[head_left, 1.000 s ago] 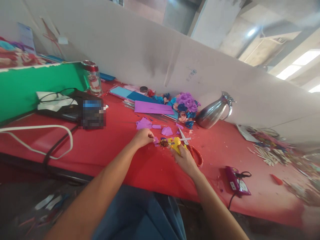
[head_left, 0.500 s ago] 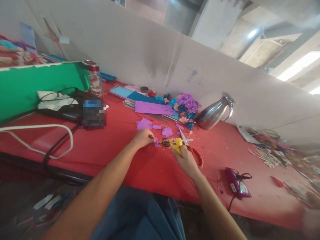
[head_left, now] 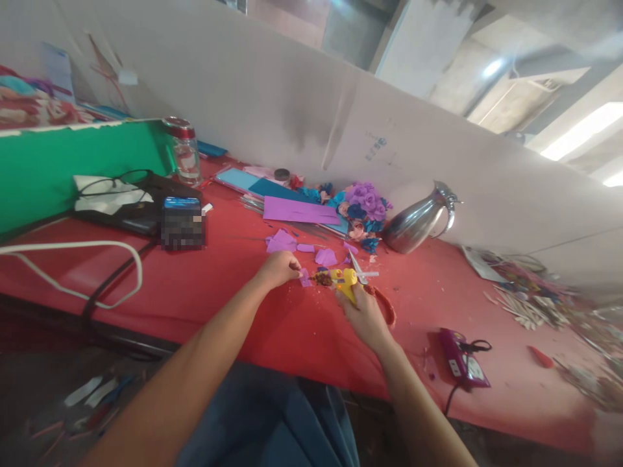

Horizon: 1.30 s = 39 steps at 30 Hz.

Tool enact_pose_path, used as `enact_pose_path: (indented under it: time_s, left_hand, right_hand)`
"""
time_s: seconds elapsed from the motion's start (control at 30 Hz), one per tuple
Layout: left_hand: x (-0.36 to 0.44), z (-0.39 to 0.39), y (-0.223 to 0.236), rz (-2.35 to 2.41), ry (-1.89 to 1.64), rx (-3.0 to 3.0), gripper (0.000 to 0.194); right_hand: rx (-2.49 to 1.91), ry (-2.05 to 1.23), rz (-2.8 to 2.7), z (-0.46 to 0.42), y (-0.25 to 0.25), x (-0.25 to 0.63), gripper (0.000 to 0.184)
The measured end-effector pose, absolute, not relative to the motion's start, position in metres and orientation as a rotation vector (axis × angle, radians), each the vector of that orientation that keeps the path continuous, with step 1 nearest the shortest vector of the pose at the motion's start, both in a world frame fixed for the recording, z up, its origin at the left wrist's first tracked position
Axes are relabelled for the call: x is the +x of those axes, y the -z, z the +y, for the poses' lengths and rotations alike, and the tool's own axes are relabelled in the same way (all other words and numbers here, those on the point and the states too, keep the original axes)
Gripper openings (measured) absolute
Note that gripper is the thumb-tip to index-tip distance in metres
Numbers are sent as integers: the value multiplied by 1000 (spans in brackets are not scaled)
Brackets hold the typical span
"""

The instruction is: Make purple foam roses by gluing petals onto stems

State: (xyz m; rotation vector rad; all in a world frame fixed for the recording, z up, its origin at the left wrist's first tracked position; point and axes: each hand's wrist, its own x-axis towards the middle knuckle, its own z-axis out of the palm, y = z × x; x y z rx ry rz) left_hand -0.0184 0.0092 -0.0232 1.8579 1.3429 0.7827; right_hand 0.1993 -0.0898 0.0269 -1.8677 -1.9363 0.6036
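Observation:
My right hand (head_left: 364,312) is wrapped round a yellow hot glue gun (head_left: 346,283), whose nozzle end, crusted with brown glue, points left. Between the fingertips of my left hand (head_left: 281,268) is pinched a small purple paper piece (head_left: 305,277), right at the nozzle; whether the two touch I cannot tell. Scissors (head_left: 357,266) lie behind the gun, with their orange handle (head_left: 384,305) partly hidden by my right hand. Just beyond my hands are loose purple paper cuttings (head_left: 325,257).
Purple sheets (head_left: 299,210) and a bunch of paper flowers (head_left: 365,201) lie along the wall, beside a steel jug (head_left: 418,220). A purple power strip (head_left: 462,360) sits at the right. Farther left are a glass jar (head_left: 186,155) and a black bag (head_left: 131,219).
Almost nothing differs. Both hands hold nearly the same place, and the view has shifted only slightly.

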Motion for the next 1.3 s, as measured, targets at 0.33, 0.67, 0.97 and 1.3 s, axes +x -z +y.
enact_pose_path:
  time_s: [0.33,0.67,0.97,1.3]
  left_hand:
    - [-19,10,23,1374,-713,1869,19]
    - [-19,9,21,1380,-719,1878,23]
    - [-19,10,24,1406,-722,1897,15]
    - [-20,2,22,1334,-855,1697,25]
  right_hand:
    - [-1868,-561,-1979,-93,-24,192,24]
    - [-1836,-607,-1945,-93,-24,196,26]
    - [-1773,-606,-1728,-87,-18,219,29]
    - [-2170,-516,-1125,-37,-14,359,37]
